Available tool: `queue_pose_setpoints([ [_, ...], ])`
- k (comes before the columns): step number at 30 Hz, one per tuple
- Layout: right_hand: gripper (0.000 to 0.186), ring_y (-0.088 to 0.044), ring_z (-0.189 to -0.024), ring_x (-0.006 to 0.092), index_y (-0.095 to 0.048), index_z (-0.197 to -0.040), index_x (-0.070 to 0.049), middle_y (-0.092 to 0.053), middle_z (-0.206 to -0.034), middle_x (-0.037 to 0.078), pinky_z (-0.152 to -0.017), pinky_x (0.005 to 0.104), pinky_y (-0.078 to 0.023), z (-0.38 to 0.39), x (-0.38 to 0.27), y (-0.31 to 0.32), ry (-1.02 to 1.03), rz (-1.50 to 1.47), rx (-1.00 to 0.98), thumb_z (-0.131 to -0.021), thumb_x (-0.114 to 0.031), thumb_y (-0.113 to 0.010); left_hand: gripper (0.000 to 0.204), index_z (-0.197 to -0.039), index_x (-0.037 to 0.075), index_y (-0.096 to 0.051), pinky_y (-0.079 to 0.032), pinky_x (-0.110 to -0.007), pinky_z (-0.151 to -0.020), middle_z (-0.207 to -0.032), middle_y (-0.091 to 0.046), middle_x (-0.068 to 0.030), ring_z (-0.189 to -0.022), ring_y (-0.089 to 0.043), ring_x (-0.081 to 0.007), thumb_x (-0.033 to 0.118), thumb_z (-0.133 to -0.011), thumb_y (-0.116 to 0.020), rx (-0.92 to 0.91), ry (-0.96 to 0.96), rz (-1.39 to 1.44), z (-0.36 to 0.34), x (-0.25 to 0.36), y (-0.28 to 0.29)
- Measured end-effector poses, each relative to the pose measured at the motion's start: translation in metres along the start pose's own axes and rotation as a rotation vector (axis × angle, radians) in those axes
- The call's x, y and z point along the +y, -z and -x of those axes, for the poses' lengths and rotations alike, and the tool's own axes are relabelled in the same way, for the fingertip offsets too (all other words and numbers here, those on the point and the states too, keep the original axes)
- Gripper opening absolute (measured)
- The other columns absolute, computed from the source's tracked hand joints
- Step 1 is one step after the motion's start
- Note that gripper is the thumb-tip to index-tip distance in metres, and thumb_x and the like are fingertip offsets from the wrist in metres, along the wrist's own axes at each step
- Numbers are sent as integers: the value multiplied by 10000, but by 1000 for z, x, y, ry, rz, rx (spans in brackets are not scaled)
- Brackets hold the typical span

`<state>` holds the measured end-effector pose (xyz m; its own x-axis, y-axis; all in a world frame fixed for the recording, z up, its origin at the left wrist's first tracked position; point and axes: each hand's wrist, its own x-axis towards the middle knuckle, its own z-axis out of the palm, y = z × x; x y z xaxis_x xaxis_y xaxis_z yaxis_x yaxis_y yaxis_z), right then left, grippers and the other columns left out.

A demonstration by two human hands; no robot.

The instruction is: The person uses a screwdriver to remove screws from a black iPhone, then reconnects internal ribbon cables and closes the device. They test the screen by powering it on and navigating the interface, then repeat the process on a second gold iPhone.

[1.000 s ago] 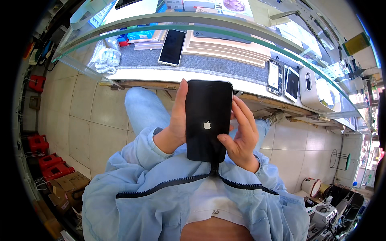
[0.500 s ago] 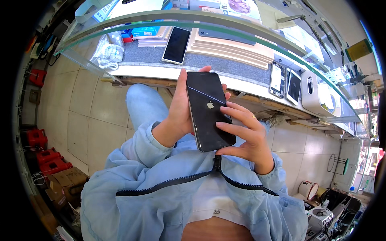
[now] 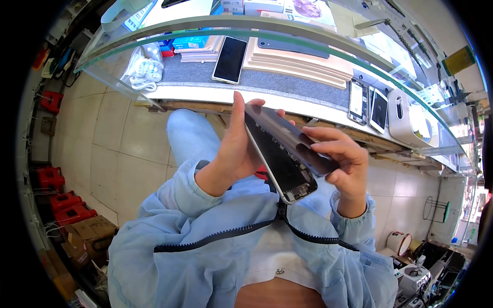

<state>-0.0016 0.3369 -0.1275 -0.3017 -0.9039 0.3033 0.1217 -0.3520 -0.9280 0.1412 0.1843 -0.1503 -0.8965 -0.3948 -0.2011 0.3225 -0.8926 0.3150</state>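
An opened smartphone is between my hands above my lap. My left hand (image 3: 232, 149) is closed around the phone's housing (image 3: 281, 167), thumb along its left edge and fingertips showing beyond the far right edge. Dark inner parts are bare in the housing, with small metal fittings at its near end. The dark, glossy screen panel (image 3: 294, 136) is tilted up along its right side, its near end well apart from the housing. My right hand (image 3: 346, 159) grips that near right end between thumb and fingers. Whether the panel still touches the housing at the far end, I cannot tell.
Ahead is a glass-fronted counter (image 3: 205, 95) with a wooden lower edge. On its grey mat lie a white-framed phone (image 3: 230, 60), bundled white cables (image 3: 145, 72), stacked pale folders (image 3: 298, 66), two more phones and a white tissue box (image 3: 408, 118). Red cans and a cardboard box (image 3: 90, 233) stand left.
The screen, flat on the phone with a lit logo before, now stands tilted away from the housing. My right hand has moved right and up with its near end.
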Motion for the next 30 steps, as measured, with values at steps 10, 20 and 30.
queue_pose_setpoints([
  [10,292,-620,-863,159,-645,-1003,64,-662,-989,142,-735,247,-477,-35,-59,-1,232,384,67,-858,-190,-652,786,-1349,73,-417,-482,-598,-866,-1238,-528,-148,-1161,-498,-383,688,-888,-249,-65,192,-40,20,2,-32],
  [20,595,-638,-866,263,-591,-1008,142,-619,-1022,268,-700,251,-504,-50,-99,-8,364,781,-12,-982,-412,-376,758,-1299,33,-403,-475,-559,-898,-1172,-510,-82,-1109,-541,-339,664,-903,-263,-169,193,-82,32,2,-57],
  [30,795,-667,-793,250,-604,-1084,76,-618,-1003,231,-437,194,-463,-47,-98,6,455,733,18,-949,-588,-188,582,-1282,112,-370,-533,-483,-805,-1168,-481,-103,-1068,-562,-357,580,-944,-297,-126,128,-161,40,1,-67],
])
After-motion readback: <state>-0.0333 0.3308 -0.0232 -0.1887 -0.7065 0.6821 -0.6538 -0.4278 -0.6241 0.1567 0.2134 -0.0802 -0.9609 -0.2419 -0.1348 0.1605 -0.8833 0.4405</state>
